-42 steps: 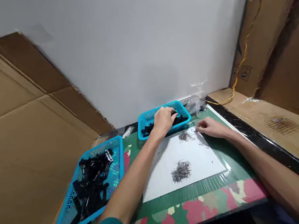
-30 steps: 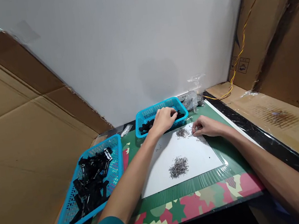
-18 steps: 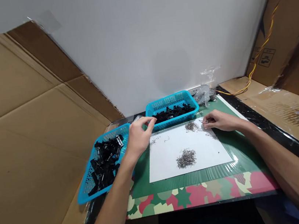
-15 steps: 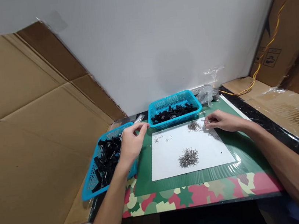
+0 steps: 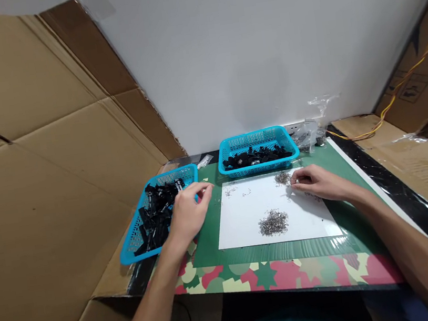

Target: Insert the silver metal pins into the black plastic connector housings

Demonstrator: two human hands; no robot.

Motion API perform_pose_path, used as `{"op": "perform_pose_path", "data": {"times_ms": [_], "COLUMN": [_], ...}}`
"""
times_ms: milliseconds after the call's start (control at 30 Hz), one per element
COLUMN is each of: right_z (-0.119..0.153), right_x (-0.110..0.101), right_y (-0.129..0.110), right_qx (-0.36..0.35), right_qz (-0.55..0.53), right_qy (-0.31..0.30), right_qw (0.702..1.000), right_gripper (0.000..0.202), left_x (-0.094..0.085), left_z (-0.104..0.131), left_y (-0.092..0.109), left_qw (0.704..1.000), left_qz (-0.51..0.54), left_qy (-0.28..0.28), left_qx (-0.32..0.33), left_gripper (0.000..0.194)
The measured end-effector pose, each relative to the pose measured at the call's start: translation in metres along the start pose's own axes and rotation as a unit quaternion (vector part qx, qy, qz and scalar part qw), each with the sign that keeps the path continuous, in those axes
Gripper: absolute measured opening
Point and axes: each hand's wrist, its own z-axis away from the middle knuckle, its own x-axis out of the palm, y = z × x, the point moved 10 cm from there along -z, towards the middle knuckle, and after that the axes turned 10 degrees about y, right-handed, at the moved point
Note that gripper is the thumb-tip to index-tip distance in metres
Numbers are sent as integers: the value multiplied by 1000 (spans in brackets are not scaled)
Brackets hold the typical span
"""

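My left hand (image 5: 190, 210) hovers at the right side of a blue basket (image 5: 128, 242) of black plastic parts (image 5: 154, 219). Its thumb and index fingertips are closed together in a pinch; what they hold, if anything, is too small to see. My right hand (image 5: 316, 182) is at the far right part of a white sheet (image 5: 241, 217), beside a small pile of tiny bent metal pieces (image 5: 282, 178). Its fingers are pinched too, with their contents hidden. A larger heap of the same metal pieces (image 5: 273, 222) lies nearer to me on the sheet.
Behind the sheet stands a second blue basket (image 5: 265, 166) with black parts. Clear plastic bags (image 5: 308, 135) lie to its right, near a yellow cable (image 5: 385, 114). Cardboard (image 5: 64, 203) walls the left side. A green mat (image 5: 207, 257) lies under the sheet.
The whole view has shifted slightly. My right hand has come a little closer to the small metal pile, its fingers still pinched. My left hand stays beside the left basket.
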Motion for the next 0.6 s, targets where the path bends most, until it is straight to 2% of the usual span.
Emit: {"op": "perform_pose_path", "data": {"times_ms": [167,267,367,467,600], "right_z": [2,0,-2,-3,0], "right_x": [17,22,24,24,22], "right_y": [-6,-3,-1,-2,-1], "right_qx": [-33,-31,-22,-26,-40], "right_qz": [25,18,19,36,57], "right_qy": [-21,-15,-14,-16,-11], "right_qw": [999,999,999,999,997], "right_gripper": [20,18,16,16,20], "left_x": [-41,-53,-54,-47,-37], "left_z": [1,5,10,14,19], "left_y": [-56,-86,-109,-127,-135], "left_qw": [984,964,942,922,920], "left_qz": [-167,-249,-315,-358,-355], "left_qy": [7,-25,-61,-100,-119], "left_qx": [-59,-87,-104,-110,-113], "left_gripper": [35,34,34,37,37]}}
